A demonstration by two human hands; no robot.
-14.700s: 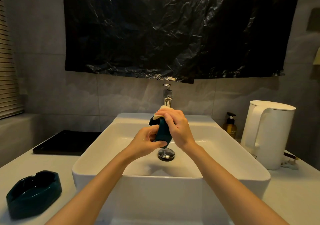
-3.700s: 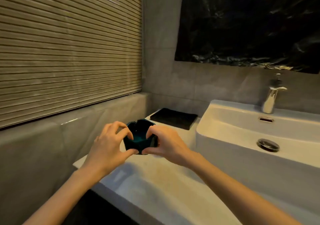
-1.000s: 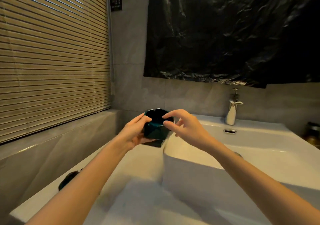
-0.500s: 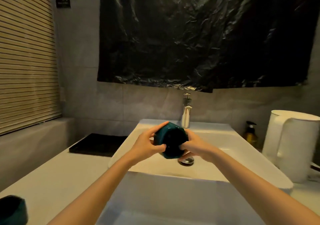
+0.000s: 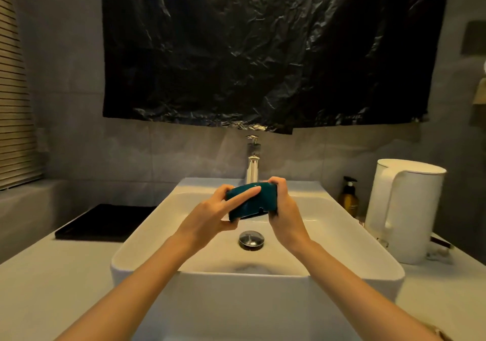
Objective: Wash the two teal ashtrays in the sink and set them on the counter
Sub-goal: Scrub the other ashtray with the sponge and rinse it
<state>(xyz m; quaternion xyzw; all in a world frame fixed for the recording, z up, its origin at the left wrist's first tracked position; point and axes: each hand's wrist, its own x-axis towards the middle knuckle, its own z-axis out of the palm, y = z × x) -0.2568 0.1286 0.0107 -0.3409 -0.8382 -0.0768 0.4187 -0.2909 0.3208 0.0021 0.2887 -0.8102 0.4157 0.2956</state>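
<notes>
One teal ashtray [image 5: 259, 201] is held upside down over the white sink basin [image 5: 147, 238], just in front of the chrome faucet [image 5: 253, 166] and above the drain [image 5: 251, 239]. My left hand [image 5: 210, 218] grips its left end, with the forefinger laid across its base. My right hand [image 5: 285, 214] grips its right end. No water is seen running. The second teal ashtray is out of view.
A black tray [image 5: 105, 222] lies on the white counter [image 5: 52, 283] left of the sink. Right of the sink stand an amber pump bottle [image 5: 348, 198] and a white kettle [image 5: 405, 209]. Black plastic sheet [image 5: 263, 51] covers the wall above.
The view has swung from the left counter to face the sink. Both hands carried the ashtray over the basin and tipped it upside down.
</notes>
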